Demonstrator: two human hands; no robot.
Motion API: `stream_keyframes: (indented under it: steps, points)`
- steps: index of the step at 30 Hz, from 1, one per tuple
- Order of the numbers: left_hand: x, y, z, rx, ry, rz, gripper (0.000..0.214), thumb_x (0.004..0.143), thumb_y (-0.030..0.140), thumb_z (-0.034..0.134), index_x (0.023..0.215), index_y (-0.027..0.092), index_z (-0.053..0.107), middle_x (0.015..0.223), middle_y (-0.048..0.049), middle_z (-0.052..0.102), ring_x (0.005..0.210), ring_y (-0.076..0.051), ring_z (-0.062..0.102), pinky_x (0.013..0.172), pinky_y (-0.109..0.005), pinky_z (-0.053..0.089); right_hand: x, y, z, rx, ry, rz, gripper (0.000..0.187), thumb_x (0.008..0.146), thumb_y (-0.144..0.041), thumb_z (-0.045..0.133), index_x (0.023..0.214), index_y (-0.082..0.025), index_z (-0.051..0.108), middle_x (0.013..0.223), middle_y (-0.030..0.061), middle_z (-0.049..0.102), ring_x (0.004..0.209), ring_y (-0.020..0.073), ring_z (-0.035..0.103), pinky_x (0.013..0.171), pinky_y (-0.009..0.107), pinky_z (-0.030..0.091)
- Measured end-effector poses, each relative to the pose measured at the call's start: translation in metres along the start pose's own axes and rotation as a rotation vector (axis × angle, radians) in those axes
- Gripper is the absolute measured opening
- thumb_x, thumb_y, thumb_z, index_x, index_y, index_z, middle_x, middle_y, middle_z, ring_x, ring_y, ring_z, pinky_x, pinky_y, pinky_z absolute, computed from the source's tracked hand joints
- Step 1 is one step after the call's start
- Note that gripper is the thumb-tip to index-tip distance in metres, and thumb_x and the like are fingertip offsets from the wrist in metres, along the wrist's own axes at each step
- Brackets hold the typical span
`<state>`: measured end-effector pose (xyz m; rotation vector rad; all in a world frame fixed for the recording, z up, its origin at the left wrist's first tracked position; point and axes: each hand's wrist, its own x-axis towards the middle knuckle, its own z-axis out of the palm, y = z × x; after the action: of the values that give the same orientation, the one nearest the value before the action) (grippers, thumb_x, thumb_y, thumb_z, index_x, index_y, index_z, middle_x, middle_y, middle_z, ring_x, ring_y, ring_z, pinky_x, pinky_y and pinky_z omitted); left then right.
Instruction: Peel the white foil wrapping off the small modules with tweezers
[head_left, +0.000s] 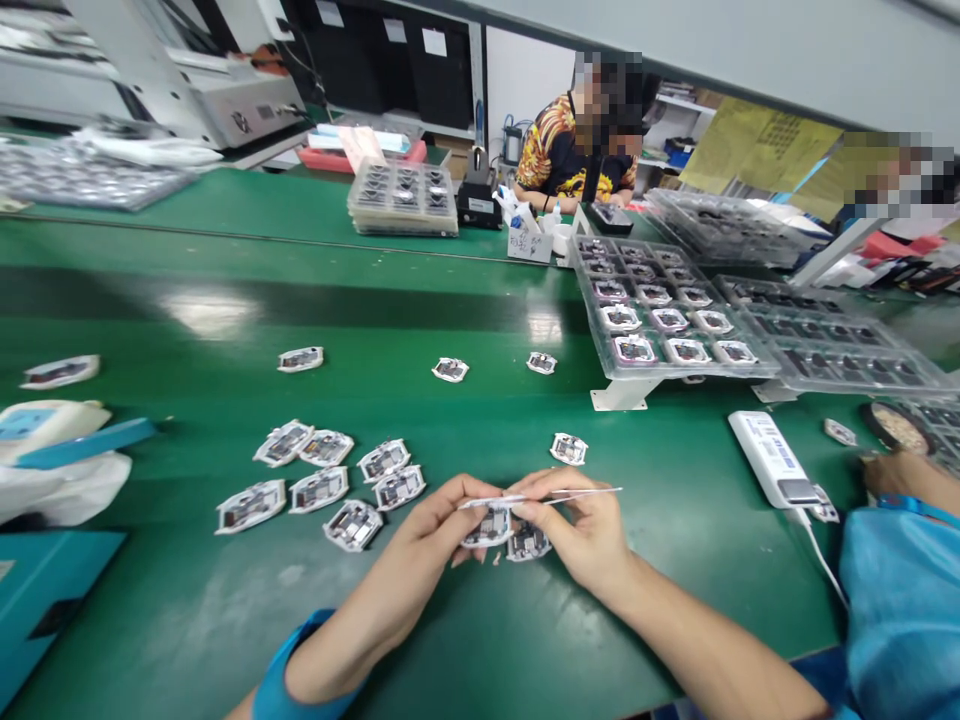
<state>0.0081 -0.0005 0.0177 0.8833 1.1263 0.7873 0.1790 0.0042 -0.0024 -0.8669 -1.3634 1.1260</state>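
Note:
Over the green bench, my left hand pinches a small circuit board in a white frame between thumb and fingers. Close beside it, my right hand is closed on thin tweezers, which stick out to the right past the fingers. The right thumb reaches the held board's upper right edge. Just under the right thumb is a second framed board; whether it lies on the bench or is held, I cannot tell. A tiny pale piece shows below the boards.
Several framed boards lie to the left, and one board sits beyond my hands. A clear compartment tray of boards rests on raised supports. At right are a white cabled device and a co-worker's blue sleeve. Another person sits opposite.

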Motion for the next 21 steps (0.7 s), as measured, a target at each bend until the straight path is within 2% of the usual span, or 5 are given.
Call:
stream_keyframes:
  steps: [5, 9, 11, 15, 21]
  points:
    - [-0.003, 0.001, 0.000, -0.031, -0.011, -0.022, 0.020, 0.079, 0.039, 0.065, 0.083, 0.020, 0.065, 0.067, 0.0034, 0.056, 0.061, -0.013, 0.047, 0.055, -0.021, 0.036, -0.001, -0.002, -0.001, -0.088, -0.003, -0.100, 0.009, 0.082, -0.014, 0.070, 0.083, -0.022, 0.073, 0.084, 0.0047, 0.078, 0.080, 0.0201, 0.074, 0.075, 0.032, 0.060]
    - [-0.002, 0.003, -0.004, 0.015, -0.151, 0.032, 0.036, 0.075, 0.032, 0.072, 0.107, 0.022, 0.060, 0.086, 0.0008, 0.063, 0.077, -0.015, 0.056, 0.068, -0.023, 0.045, 0.002, 0.002, -0.004, -0.094, 0.056, 0.002, 0.004, 0.081, -0.018, 0.072, 0.083, -0.022, 0.073, 0.083, 0.0044, 0.077, 0.077, 0.0200, 0.074, 0.071, 0.030, 0.059]
    - [0.005, 0.004, -0.010, 0.135, -0.178, 0.124, 0.040, 0.071, 0.028, 0.074, 0.107, 0.022, 0.057, 0.090, -0.0004, 0.063, 0.081, -0.017, 0.059, 0.071, -0.026, 0.048, 0.004, 0.005, -0.006, -0.057, 0.091, 0.046, 0.004, 0.081, -0.019, 0.073, 0.084, -0.022, 0.072, 0.085, 0.0040, 0.077, 0.079, 0.0192, 0.074, 0.072, 0.029, 0.059]
    - [0.037, 0.015, -0.043, 0.500, 0.067, 0.354, 0.029, 0.075, 0.036, 0.066, 0.096, 0.020, 0.055, 0.085, -0.0030, 0.066, 0.078, -0.020, 0.064, 0.069, -0.030, 0.051, 0.006, 0.009, -0.008, 0.009, 0.140, 0.027, 0.006, 0.080, -0.018, 0.073, 0.084, -0.022, 0.071, 0.087, 0.0040, 0.076, 0.083, 0.0193, 0.074, 0.075, 0.029, 0.059]
    - [0.108, 0.053, -0.124, 0.802, 0.420, 0.342, 0.043, 0.076, 0.040, 0.066, 0.109, 0.014, 0.059, 0.098, -0.0101, 0.068, 0.087, -0.029, 0.064, 0.079, -0.039, 0.049, 0.004, 0.011, -0.010, -0.005, 0.114, -0.016, 0.012, 0.082, -0.014, 0.071, 0.087, -0.025, 0.071, 0.089, 0.0012, 0.076, 0.088, 0.0169, 0.072, 0.079, 0.027, 0.057]
